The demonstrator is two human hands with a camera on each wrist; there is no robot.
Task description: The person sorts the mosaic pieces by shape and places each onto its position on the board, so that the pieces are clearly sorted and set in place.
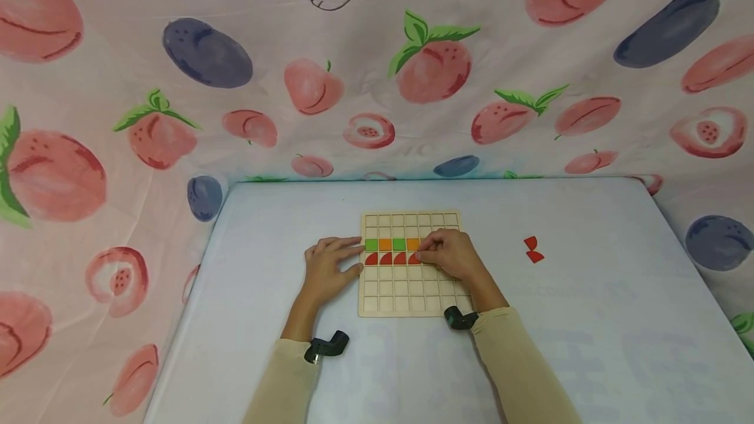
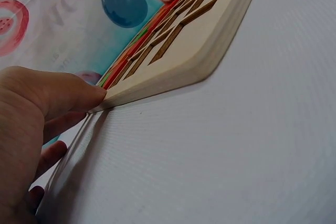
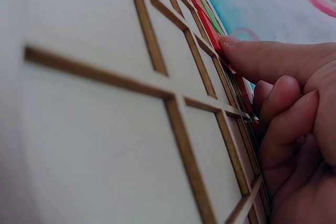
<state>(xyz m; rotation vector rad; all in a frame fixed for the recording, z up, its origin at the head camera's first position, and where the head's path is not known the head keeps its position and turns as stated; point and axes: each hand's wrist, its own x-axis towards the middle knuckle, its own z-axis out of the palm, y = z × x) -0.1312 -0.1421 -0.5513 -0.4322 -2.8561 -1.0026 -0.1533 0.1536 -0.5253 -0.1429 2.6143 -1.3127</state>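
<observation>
A square wooden grid board (image 1: 412, 306) lies on the table with recessed cells. One row holds green and orange square tiles (image 1: 385, 245); the row nearer me has red quarter-circle pieces (image 1: 385, 258). My left hand (image 1: 326, 270) rests at the board's left edge, fingers spread, the thumb (image 2: 79, 95) touching its side. My right hand (image 1: 450, 254) is over the board's right half, pinching the fourth red quarter-circle piece (image 1: 413, 258) at its cell between thumb and forefinger. From the right wrist, the thumb (image 3: 252, 53) lies against the red piece, the other fingers curled beneath.
Two loose red pieces (image 1: 531, 243) lie on the white table (image 1: 589, 319) to the right of the board. A fruit-print cloth (image 1: 365, 38) hangs behind and at both sides. Each wrist wears a small black camera (image 1: 326, 347).
</observation>
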